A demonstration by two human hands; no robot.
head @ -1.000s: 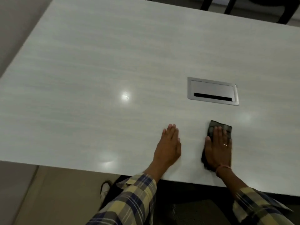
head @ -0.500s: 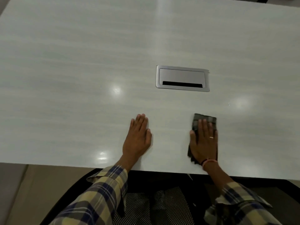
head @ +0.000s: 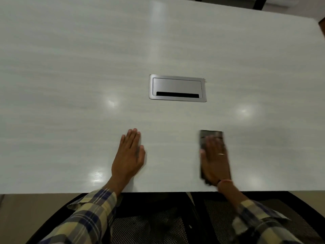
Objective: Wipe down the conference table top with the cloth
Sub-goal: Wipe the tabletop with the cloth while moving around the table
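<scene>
The right hand (head: 215,160) lies flat, fingers straight and together, pressing down on a dark folded cloth (head: 211,136); this grip is blurred. The cloth sits under the palm, its far edge showing past the fingertips and its left edge beside the thumb. The left hand (head: 129,155) rests flat with fingers straight on the pale tabletop (head: 70,85), well left of the cloth. A metal cable hatch (head: 177,88) lies farther away, between the 2 hands.
</scene>
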